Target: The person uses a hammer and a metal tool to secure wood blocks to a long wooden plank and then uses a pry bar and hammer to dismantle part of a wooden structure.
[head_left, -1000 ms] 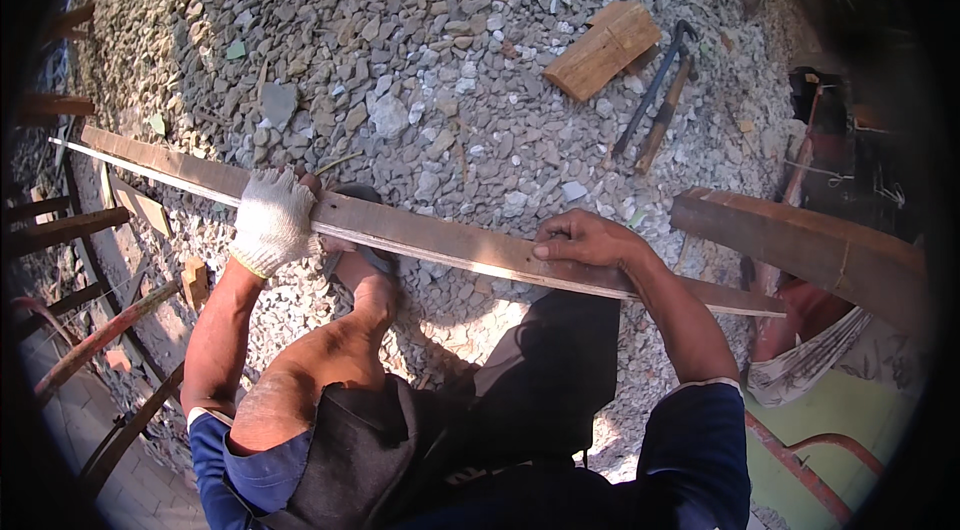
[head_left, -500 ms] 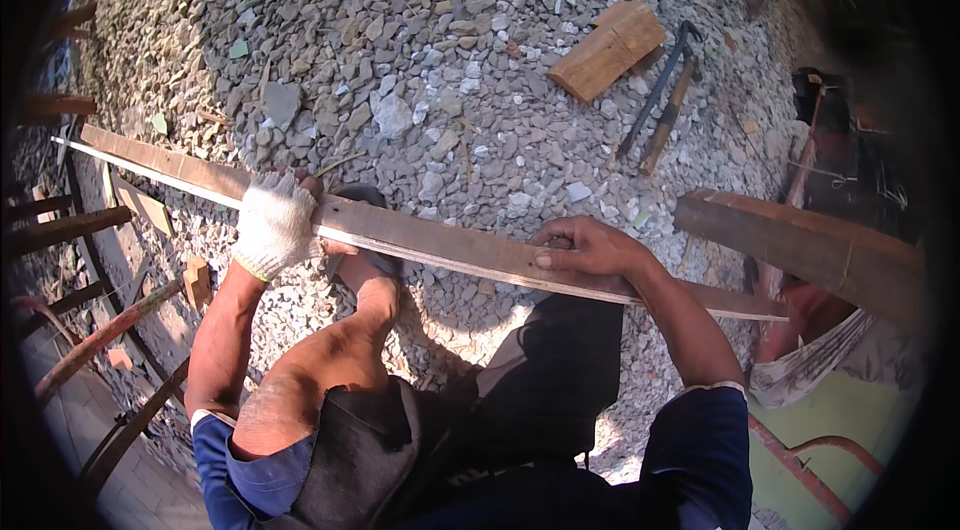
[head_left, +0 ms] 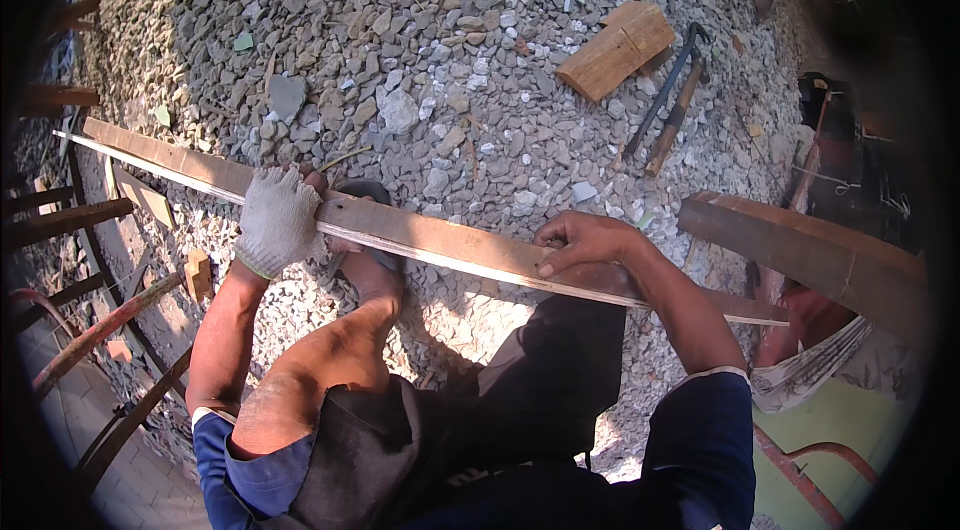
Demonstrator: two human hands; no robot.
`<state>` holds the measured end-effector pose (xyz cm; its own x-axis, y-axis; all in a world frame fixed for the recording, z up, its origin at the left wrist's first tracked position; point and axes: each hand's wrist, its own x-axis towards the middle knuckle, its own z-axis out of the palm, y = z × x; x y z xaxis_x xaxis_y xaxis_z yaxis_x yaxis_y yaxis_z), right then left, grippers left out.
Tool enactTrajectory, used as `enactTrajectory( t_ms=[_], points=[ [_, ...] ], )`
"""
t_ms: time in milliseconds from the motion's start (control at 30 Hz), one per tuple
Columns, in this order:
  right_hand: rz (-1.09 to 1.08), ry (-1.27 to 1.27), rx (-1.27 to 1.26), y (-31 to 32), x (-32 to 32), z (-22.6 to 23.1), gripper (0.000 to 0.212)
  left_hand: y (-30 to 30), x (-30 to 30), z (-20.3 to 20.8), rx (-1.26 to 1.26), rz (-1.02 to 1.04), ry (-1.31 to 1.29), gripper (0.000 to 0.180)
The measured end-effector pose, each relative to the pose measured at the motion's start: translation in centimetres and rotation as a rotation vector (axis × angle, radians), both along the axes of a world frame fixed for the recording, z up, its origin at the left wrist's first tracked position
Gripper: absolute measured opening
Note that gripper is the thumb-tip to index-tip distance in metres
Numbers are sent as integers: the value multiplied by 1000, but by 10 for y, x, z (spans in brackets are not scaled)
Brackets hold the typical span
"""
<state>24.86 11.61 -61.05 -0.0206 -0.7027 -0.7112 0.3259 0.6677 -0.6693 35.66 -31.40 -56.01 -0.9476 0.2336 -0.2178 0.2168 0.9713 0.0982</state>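
A long, narrow wooden plank (head_left: 430, 236) with a pale layered edge lies across in front of me, from the far left to the lower right. My left hand (head_left: 278, 218), in a white knitted work glove, is closed around it left of the middle, above my sandalled foot (head_left: 368, 248). Bare, my right hand (head_left: 585, 242) grips the plank right of the middle, thumb on its top face and fingers over the far edge. The fingertips of both hands are partly hidden.
On the gravel (head_left: 400, 50) ahead lie a thick wood block (head_left: 618, 50), a dark pry bar (head_left: 662, 90) and a wooden-handled tool (head_left: 676, 120). A heavy timber beam (head_left: 800, 242) juts in at right. Rusty metal bars (head_left: 105, 330) and a small wood piece (head_left: 198, 275) are at left.
The plank stays in both hands with almost no movement. My right thumb has shifted slightly along the top face. The whole view has moved a little.
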Motion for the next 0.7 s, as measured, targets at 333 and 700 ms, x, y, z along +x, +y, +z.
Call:
enactTrajectory(
  t_ms=[333, 700],
  points=[
    [-45, 26, -128, -1, 5, -7, 35, -1, 1, -3, 4, -9, 26, 74],
    [11, 164, -204, -3, 1, -5, 42, -7, 2, -16, -8, -11, 57, 77]
  ],
)
